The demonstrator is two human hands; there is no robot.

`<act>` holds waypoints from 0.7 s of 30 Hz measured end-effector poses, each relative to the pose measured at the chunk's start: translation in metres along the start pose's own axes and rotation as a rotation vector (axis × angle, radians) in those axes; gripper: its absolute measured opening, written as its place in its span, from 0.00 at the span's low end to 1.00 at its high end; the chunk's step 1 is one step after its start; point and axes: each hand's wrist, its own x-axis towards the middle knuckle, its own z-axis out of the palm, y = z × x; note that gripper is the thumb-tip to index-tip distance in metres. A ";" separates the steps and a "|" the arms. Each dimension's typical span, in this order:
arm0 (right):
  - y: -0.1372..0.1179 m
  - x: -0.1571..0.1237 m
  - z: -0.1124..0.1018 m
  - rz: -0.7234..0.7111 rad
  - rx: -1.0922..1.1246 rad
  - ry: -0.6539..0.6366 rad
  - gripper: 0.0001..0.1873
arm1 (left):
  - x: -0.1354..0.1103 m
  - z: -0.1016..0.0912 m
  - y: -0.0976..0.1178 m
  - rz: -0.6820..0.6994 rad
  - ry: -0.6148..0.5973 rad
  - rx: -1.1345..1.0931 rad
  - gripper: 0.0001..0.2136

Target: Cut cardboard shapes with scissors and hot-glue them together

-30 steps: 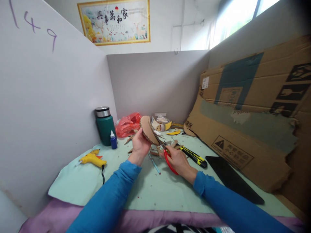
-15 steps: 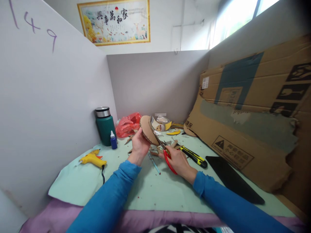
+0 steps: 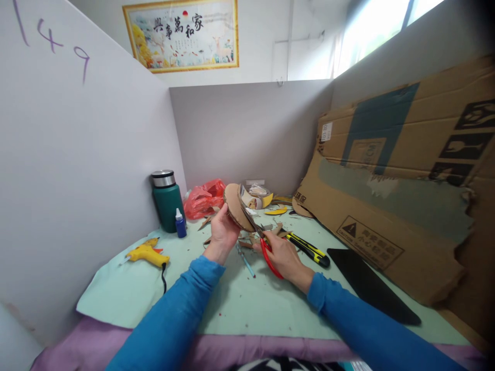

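A rounded piece of brown cardboard [image 3: 236, 207] is held up over the middle of the table, tilted. My left hand [image 3: 223, 230] grips it by its lower left edge, thumb on the near face. In my right hand [image 3: 284, 255] is a pair of red-handled scissors [image 3: 267, 256], fingers wrapped round the handles. The blades lie along the right edge of the cardboard; whether they are parted is hard to make out. Under the hands are cardboard scraps [image 3: 249, 242] and a light blue pencil-like stick [image 3: 246, 262]. A yellow and black utility knife [image 3: 309, 249] lies right of my right hand.
At left are a yellow glue gun [image 3: 149, 253], a green bottle [image 3: 168, 202] and a small blue bottle [image 3: 180, 224]. A red plastic bag [image 3: 204, 200] sits behind. A large cardboard sheet [image 3: 386, 206] leans at right, by a black flat panel [image 3: 371, 286]. Grey partitions [image 3: 251, 136] enclose the table.
The scissors' blades have shifted slightly against the cardboard's right edge, and the cardboard has tipped a little. Both hands keep their hold in nearly the same place.
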 end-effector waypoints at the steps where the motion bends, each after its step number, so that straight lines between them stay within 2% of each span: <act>1: 0.000 0.000 0.000 -0.001 0.002 0.002 0.16 | 0.000 0.000 0.000 -0.001 -0.002 0.001 0.12; 21: 0.000 0.001 0.002 0.040 -0.038 0.036 0.16 | 0.001 -0.003 -0.001 -0.013 -0.020 0.011 0.11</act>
